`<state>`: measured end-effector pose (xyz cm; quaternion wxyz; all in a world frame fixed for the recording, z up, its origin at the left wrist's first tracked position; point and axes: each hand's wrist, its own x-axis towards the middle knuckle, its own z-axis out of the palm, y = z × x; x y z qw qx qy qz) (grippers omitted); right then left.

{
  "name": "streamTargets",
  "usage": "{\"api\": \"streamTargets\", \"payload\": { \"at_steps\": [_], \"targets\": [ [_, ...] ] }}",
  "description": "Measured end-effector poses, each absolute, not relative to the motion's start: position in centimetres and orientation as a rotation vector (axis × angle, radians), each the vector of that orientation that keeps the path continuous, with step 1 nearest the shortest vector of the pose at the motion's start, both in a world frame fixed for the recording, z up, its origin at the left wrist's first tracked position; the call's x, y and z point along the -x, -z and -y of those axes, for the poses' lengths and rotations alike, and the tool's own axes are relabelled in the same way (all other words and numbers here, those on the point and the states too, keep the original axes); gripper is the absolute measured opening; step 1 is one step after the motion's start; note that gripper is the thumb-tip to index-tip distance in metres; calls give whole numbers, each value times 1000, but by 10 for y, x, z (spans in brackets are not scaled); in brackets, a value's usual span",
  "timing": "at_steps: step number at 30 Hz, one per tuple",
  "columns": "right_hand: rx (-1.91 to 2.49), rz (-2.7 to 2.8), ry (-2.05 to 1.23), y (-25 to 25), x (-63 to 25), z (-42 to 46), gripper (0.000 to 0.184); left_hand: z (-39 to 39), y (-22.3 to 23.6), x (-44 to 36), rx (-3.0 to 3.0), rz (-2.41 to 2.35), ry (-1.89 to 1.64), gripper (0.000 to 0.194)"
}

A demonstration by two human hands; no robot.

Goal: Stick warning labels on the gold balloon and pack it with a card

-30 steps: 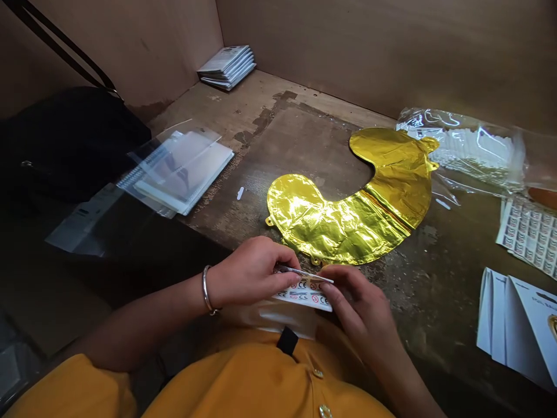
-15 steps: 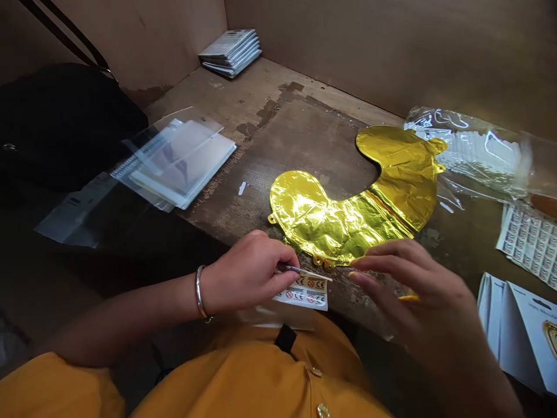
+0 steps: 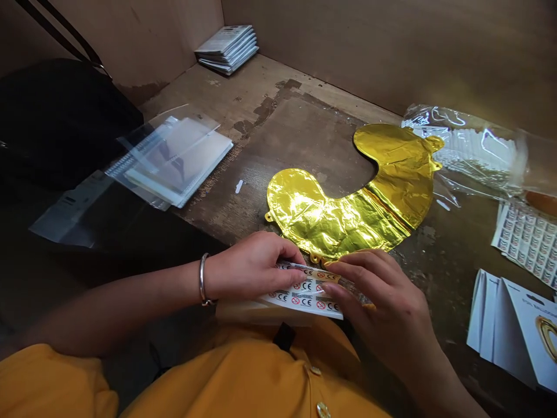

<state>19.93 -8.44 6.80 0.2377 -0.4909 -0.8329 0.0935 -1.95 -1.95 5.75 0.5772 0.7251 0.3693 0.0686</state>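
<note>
Small printed labels with CE marks and red symbols cover a white sticker sheet (image 3: 307,300) close to my body. My left hand (image 3: 255,267), with a silver bangle at the wrist, is closed on the sheet's upper left part, thumb on top. At the sheet's right edge, my right hand (image 3: 385,296) pinches it between thumb and fingers. Just beyond both hands, a curved gold foil balloon (image 3: 348,223) lies flat on the table, its small tabs along the edge. A pale translucent sheet hangs below the stickers, partly hidden.
Clear plastic sleeves (image 3: 174,165) lie at the left by a black bag (image 3: 65,125). Folded packs (image 3: 228,49) are stacked in the back corner. On the right are a clear bag of white pieces (image 3: 474,151), more label sheets (image 3: 524,238) and folded cards (image 3: 509,325).
My right hand has moved left onto the sticker sheet's right edge. The sheet now lies flatter, with more label rows showing. The gold balloon stays in place on the table.
</note>
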Motion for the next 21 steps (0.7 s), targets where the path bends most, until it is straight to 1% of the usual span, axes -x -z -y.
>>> {"api": "streamTargets", "payload": {
  "at_steps": [5, 11, 21],
  "targets": [
    [1302, 2279, -150, -64, -202, 83, 15, 19, -58, 17, -1612, -866, -126, 17],
    [1080, 2421, 91, -61, -211, 83, 26, 17, -58, 15, -1485, -858, -120, 15],
    [823, 2554, 330, -68, -210, 79, 24, 16, -53, 18, -1290, -845, -115, 16]
  ]
}}
